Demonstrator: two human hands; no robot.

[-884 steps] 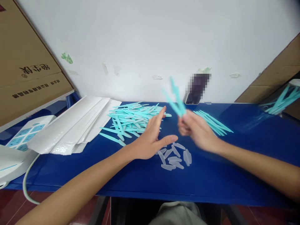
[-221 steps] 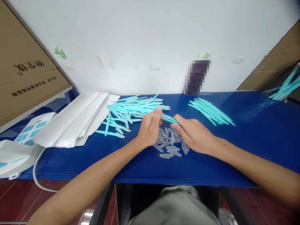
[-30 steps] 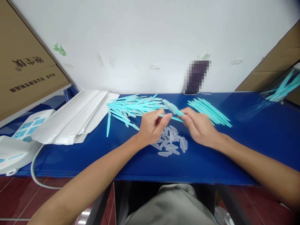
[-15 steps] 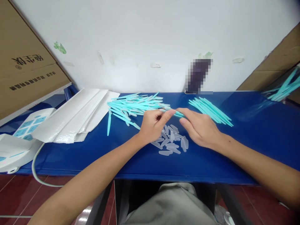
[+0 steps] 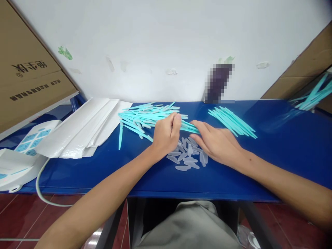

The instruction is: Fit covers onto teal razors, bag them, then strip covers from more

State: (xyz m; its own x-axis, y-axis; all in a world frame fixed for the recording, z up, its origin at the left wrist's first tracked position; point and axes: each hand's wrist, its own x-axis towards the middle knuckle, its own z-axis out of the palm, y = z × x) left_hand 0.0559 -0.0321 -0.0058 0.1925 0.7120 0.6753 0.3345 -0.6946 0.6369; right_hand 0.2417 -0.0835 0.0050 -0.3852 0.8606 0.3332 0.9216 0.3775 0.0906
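My left hand (image 5: 167,133) is closed around one end of a few turquoise eyebrow razors (image 5: 188,127). Their other ends sit in the fingers of my right hand (image 5: 215,140), which pinches them. How many I hold is hard to tell, since the ends are hidden in my fists. Below and between the hands lies a small heap of translucent blade caps (image 5: 190,160). Behind my left hand spreads a loose pile of turquoise razors (image 5: 145,116), several with pale caps on their ends. Past my right hand, more razors lie side by side in a neat row (image 5: 232,121).
Flat white plastic bags (image 5: 80,131) lie at the left on the blue table (image 5: 124,173). A white power strip (image 5: 33,138) with a cable is beside them. Cardboard (image 5: 33,72) stands at the left. A pixelated dark object (image 5: 218,84) leans on the wall. At far right, razors (image 5: 316,93) lie in clear plastic.
My left hand has turned into a fist and shifted slightly left, so more of the razors shows between the hands. My right hand has moved a little left.
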